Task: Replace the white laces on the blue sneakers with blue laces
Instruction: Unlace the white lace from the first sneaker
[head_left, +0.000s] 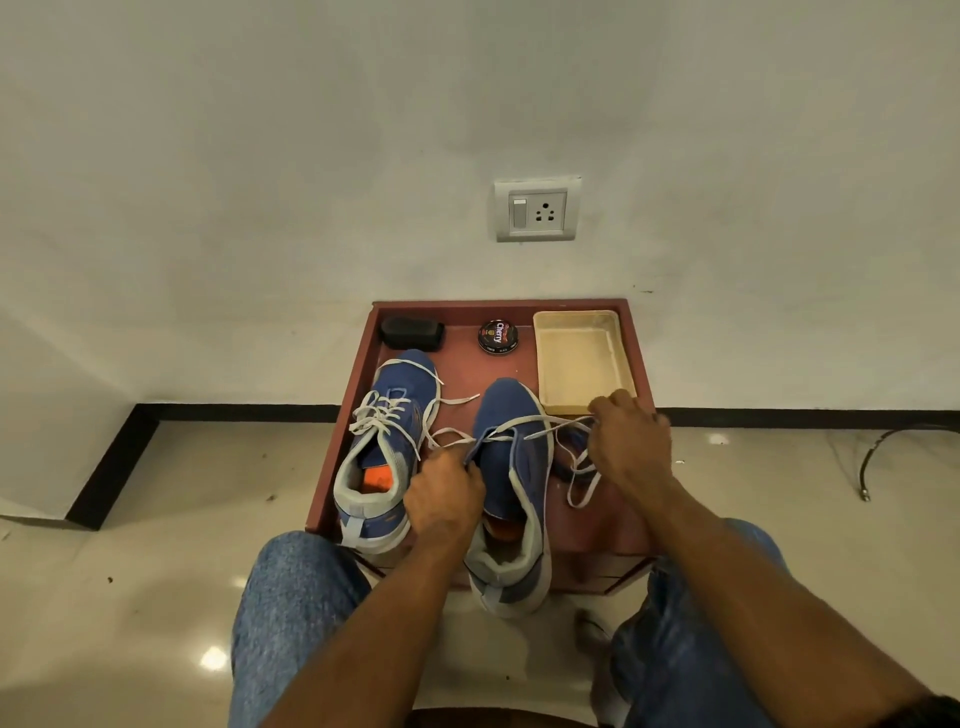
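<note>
A: Where's the white lace?
B: Pinched taut between left hand and right hand, across the right sneaker.
A: Room?
B: Beige tray edge just beyond right fingers; heel overhangs the table edge.

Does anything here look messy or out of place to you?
Mostly the white laces. The right sneaker is nearly unlaced, its lace trailing loose over the red table while both hands pull it. Its heel also hangs over the table's front edge. The left sneaker remains laced but untied.
</note>
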